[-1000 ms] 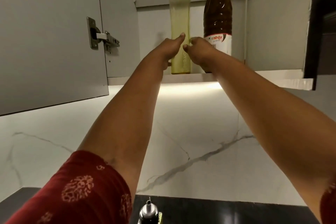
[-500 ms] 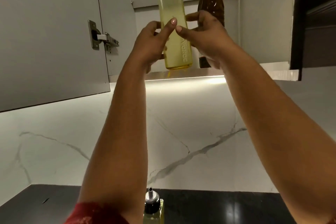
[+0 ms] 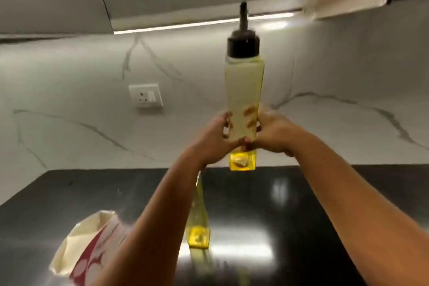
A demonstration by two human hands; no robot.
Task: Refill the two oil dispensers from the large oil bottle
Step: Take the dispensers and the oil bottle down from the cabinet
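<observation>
Our left hand (image 3: 214, 138) and right hand (image 3: 274, 133) both grip the base of a tall oil dispenser (image 3: 243, 100), upright above the black surface (image 3: 325, 193), likely for steadiness; a second dispenser (image 3: 198, 223) stands below, no large bottle clearly visible.

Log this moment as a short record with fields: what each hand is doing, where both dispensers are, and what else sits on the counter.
left hand: grips the lower part of the held dispenser
right hand: grips the same dispenser from the other side
held dispenser: upright, in the air above the counter, black spout on top, yellow oil low in it
second dispenser: stands on the black counter, partly hidden by the left forearm
pouch: red and white, open, at the counter's left
wall socket: on the marble backsplash
</observation>
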